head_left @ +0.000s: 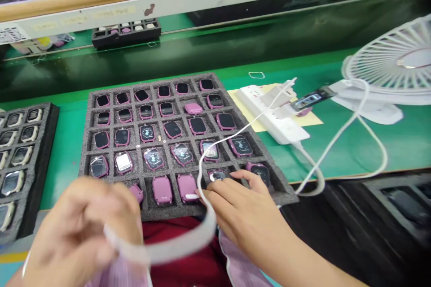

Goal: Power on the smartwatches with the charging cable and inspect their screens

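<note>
My left hand (90,224) pinches white cable (182,249); right hand (235,202) at watch (216,175), 5 o'clock in tray (175,211), can't tell grip. Likely cable handling; next needs slack control.

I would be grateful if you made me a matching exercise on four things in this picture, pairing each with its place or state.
Column one
1. Left hand
2. Right hand
3. Power strip
4. Fan

Column two
A. Lies partly over a yellow sheet
B. Has its fingers at a watch in the front row of the foam tray
C. Stands at the picture's right edge
D. Looks blurred, with the white cable in its fingers

Pairs: 1-D; 2-B; 3-A; 4-C
</note>
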{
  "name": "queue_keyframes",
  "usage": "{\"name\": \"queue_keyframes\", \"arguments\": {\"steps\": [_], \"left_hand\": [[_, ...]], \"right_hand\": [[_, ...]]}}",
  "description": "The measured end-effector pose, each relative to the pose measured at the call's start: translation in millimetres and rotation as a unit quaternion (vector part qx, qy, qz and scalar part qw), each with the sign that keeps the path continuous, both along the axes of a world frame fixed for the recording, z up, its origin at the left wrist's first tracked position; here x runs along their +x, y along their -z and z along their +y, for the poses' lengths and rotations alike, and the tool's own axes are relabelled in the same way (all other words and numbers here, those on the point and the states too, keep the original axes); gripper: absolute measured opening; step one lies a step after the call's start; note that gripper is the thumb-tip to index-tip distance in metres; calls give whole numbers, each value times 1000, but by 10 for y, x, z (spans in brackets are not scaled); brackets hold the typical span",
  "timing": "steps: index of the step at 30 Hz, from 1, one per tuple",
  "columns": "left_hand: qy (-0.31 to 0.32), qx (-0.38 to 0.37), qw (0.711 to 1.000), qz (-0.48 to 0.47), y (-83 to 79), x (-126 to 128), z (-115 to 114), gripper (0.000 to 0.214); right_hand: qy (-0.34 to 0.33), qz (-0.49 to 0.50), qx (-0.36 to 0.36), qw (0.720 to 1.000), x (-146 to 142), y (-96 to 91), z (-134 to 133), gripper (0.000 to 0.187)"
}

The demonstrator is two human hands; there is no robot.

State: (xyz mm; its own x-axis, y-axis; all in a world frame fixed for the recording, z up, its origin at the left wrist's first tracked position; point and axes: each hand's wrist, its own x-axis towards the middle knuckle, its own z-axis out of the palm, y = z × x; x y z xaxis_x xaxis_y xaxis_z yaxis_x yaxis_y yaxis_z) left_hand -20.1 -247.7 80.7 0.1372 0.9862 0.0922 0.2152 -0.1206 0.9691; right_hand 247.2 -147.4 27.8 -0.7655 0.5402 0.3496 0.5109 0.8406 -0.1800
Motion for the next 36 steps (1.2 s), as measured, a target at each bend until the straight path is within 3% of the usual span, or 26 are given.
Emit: {"name": "queue_keyframes", "arguments": {"steps": [3,6,8,11,16,21,24,28,30,32,36], "left_hand": [[-10,-29,988,154,-51,-241,246,20],[-28,15,943,330,62,-424,365,16],[-48,45,927,370,134,-463,353,19],[-15,71,939,335,165,-424,275,19],[84,74,955,273,188,-348,192,23],[150,42,956,251,264,-417,192,16],[164,41,937,307,264,-442,198,25],[176,88,880,433,246,-378,231,33],[188,105,871,442,239,-351,253,31],[184,97,888,409,223,-362,271,29],[119,1,927,356,141,-475,295,26]], "right_hand": [[-13,-7,7,1000,-11,7,25,31],[-49,30,-40,998,38,-63,106,32],[-79,36,-79,993,79,-93,180,28],[-76,21,-72,994,98,-38,271,24],[-13,34,-6,999,18,146,306,38],[23,44,10,999,-20,147,314,40],[24,38,17,999,-19,135,310,40],[29,42,14,999,-10,166,297,38],[29,31,10,999,4,186,295,36],[23,10,15,1000,20,196,291,33],[17,-36,44,998,13,166,254,33]]}}
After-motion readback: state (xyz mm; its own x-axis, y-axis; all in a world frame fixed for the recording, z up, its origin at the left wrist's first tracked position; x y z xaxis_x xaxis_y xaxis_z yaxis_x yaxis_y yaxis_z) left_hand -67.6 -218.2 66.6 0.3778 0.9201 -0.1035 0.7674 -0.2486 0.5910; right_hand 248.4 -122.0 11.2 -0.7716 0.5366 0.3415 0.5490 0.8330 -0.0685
